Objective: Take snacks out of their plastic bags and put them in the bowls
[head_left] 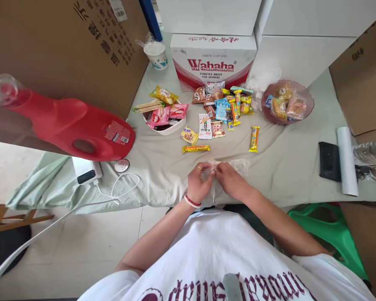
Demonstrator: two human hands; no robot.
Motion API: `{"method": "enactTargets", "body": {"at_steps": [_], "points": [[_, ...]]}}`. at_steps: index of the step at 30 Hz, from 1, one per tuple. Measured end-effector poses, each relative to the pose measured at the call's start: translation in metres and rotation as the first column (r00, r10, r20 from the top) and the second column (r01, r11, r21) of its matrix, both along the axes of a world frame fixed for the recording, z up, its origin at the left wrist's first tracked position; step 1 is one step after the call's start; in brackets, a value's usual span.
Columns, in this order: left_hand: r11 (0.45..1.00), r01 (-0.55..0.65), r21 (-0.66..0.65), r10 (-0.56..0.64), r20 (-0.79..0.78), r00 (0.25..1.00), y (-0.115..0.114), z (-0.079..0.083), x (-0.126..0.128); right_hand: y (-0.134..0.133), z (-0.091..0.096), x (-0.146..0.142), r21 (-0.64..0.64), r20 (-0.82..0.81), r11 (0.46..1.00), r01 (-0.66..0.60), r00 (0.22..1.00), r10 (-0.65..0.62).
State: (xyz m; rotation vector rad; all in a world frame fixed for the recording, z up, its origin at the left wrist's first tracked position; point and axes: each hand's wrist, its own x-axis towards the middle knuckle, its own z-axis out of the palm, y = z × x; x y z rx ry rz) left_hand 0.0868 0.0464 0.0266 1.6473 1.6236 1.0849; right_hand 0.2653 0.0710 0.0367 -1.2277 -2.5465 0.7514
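A clear, crinkled plastic bag (240, 166) is pinched between my two hands near the front of the cloth-covered table. My left hand (199, 180), with a ring and a beaded bracelet, has its fingers closed on the bag's left part. The fingers of my right hand (229, 177) grip it close beside, and the rest spreads out to the right. Just beyond lie a yellow snack bar (196, 149), a yellow cookie packet (189, 136), a white packet (205, 126) and a small red-and-white packet (218, 129). Another yellow bar (254, 139) lies farther right.
Behind the snack pile (222, 109) stands a Wahaha carton (213, 58). A white bowl (172, 128) of pink packets is left, a pink glass bowl (310, 104) right. A red bottle (65, 121), power bank (87, 170) with cable, paper cup (156, 55) and black tray (329, 162) are around.
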Motion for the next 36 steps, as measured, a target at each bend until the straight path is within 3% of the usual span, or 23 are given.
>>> {"method": "enactTargets", "body": {"at_steps": [2,4,6,8,10,12,15,20,23,26,28,31,34,36], "points": [[0.992,0.125,0.01,-0.124,-0.073,0.99,0.001,0.005,0.009,-0.005,0.001,0.009,-0.005,-0.101,1.0,-0.023,0.995,0.023],[0.973,0.232,0.01,-0.222,-0.251,0.942,0.001,0.004,0.015,-0.008,0.002,0.02,-0.034,-0.225,0.999,-0.009,0.974,0.001],[0.955,0.295,-0.01,-0.268,-0.445,0.854,0.0,-0.001,0.019,-0.01,0.003,0.033,-0.043,-0.281,0.985,0.165,0.944,-0.171],[0.944,0.328,-0.021,-0.279,-0.579,0.766,-0.002,-0.009,0.02,-0.01,0.002,0.045,0.02,-0.216,0.895,0.446,0.876,-0.432],[0.938,0.346,-0.02,-0.276,-0.646,0.711,-0.004,-0.015,0.02,-0.009,0.001,0.056,0.113,-0.071,0.795,0.596,0.803,-0.592],[0.938,0.346,-0.01,-0.263,-0.669,0.695,-0.006,-0.019,0.02,-0.006,0.002,0.063,0.112,0.071,0.81,0.576,0.808,-0.584],[0.938,0.347,0.007,-0.257,-0.657,0.709,-0.007,-0.021,0.021,0.007,0.01,0.061,-0.005,0.135,0.863,0.505,0.856,-0.5],[0.939,0.343,-0.027,-0.281,-0.635,0.72,0.002,-0.016,0.02,0.048,0.027,0.005,-0.032,0.117,0.916,0.4,0.912,-0.394],[0.889,0.454,-0.06,-0.402,-0.577,0.711,0.014,-0.008,0.004,0.055,0.028,-0.027,-0.036,0.16,0.95,0.309,0.94,-0.3],[0.847,0.523,0.094,-0.419,-0.487,0.766,0.016,0.003,-0.032,0.042,0.022,-0.033,0.049,0.105,0.984,0.17,0.979,-0.174],[0.839,0.502,0.211,-0.369,-0.458,0.809,0.007,0.006,-0.058,0.028,0.014,-0.029,0.144,0.097,0.984,0.11,0.988,-0.124],[0.872,0.427,0.238,-0.295,-0.438,0.849,-0.018,-0.001,-0.089,0.016,-0.001,-0.025,0.226,0.154,0.968,0.108,0.978,-0.144],[0.914,0.334,0.228,-0.201,-0.46,0.865,-0.039,-0.018,-0.103,0.019,-0.011,-0.026,0.254,0.115,0.952,0.171,0.972,-0.205],[0.926,0.294,0.236,-0.157,-0.469,0.869,-0.046,-0.03,-0.104,0.029,-0.011,-0.016,0.257,0.008,0.935,0.242,0.968,-0.253]]}}
